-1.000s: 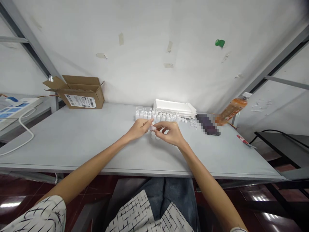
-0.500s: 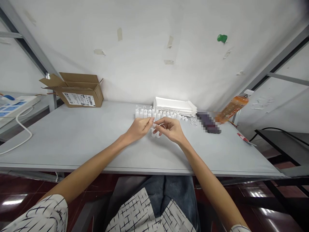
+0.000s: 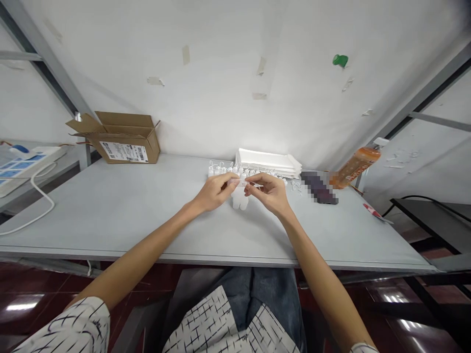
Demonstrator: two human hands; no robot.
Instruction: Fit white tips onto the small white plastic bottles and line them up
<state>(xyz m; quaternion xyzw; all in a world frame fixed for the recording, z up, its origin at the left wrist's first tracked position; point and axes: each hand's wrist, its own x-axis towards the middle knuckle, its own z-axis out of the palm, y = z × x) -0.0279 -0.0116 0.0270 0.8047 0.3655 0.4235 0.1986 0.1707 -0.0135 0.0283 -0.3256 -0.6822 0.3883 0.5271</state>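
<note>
My left hand (image 3: 218, 191) is closed in a pinch, thumb against forefinger, on a small whitish piece (image 3: 242, 182) whose exact kind is too small to make out. Facing it, my right hand (image 3: 271, 192) pinches a thin white loop (image 3: 257, 186) by the same piece. The two hands' fingertips nearly meet. Just below them stand a couple of small white bottles (image 3: 240, 202), partly covered by the fingers. Behind the hands are rows of small white bottles (image 3: 211, 170) with thin loops on top, largely hidden.
A stack of white trays or sheets (image 3: 270, 161) lies against the wall. To its right are loose clear bits (image 3: 296, 186), a blurred dark phone-like object (image 3: 321, 189) and an orange drink bottle (image 3: 356, 166). An open cardboard box (image 3: 123, 139) stands at the back left of the grey table (image 3: 110, 211).
Both hands have shifted slightly to the right and their fingertips have risen a little, showing more of the bottles below. The camera view has moved a little.
</note>
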